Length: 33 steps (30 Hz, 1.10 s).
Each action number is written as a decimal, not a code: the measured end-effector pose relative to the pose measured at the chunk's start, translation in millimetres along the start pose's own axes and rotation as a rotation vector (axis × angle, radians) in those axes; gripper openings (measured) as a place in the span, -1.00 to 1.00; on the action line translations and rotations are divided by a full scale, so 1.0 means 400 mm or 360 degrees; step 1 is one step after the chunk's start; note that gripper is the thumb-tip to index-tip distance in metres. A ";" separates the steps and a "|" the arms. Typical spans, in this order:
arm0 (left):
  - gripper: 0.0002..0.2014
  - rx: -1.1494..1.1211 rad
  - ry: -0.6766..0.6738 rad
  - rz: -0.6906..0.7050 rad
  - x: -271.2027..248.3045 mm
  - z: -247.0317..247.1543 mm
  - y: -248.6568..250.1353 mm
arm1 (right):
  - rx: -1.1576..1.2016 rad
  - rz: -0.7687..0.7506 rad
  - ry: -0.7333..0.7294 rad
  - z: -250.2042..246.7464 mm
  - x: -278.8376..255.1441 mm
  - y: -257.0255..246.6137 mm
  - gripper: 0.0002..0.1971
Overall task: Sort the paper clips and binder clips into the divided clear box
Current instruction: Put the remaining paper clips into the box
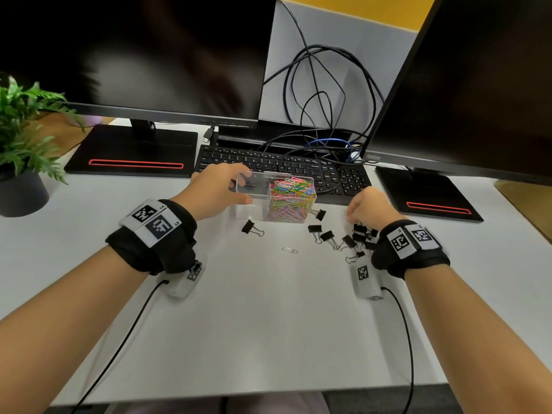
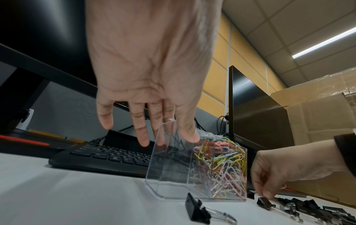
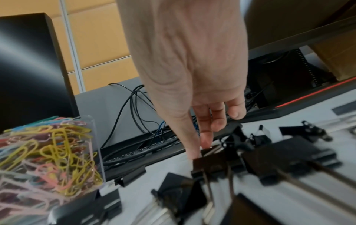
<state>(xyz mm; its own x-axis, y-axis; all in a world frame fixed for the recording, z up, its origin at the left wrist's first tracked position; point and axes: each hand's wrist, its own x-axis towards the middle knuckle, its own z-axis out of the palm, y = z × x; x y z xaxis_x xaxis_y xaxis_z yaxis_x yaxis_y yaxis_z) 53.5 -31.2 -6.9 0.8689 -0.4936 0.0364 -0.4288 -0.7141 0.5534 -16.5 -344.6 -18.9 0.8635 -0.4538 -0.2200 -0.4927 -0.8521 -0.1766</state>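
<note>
The clear divided box stands in front of the keyboard. Its right compartment is packed with coloured paper clips and its left compartment holds nothing. My left hand grips the box's left end, thumb on the near wall and fingers over the far rim. Black binder clips lie scattered to the right of the box, one lies alone in front of it, and a silver paper clip lies nearer me. My right hand reaches down into the binder clips, thumb and forefinger nearly together; what they pinch is hidden.
A black keyboard lies just behind the box, under tangled cables. Two monitors on black stands flank it. A potted plant stands at far left. Bare white desk stretches toward me.
</note>
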 end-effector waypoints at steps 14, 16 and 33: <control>-0.49 0.0003 -0.0019 0.0008 0.003 -0.001 -0.003 | 0.0300 -0.0591 -0.0272 -0.016 -0.189 -0.128 -0.83; -0.48 0.0006 -0.0018 0.0007 0.002 0.000 -0.003 | 0.0334 -0.0679 -0.0339 0.015 -0.202 -0.146 -0.83; -0.48 -0.0007 -0.0015 0.0027 -0.003 -0.003 0.004 | 0.0101 -0.0732 -0.0348 0.077 -0.224 -0.225 -0.93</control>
<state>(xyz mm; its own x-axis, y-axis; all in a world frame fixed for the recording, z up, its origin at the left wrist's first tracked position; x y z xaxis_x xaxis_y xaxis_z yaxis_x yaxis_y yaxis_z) 52.0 -31.2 -5.2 0.8592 -0.5102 0.0378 -0.4421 -0.7034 0.5566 -52.7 -219.0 -12.9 0.9532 0.0356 -0.3002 -0.0783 -0.9300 -0.3590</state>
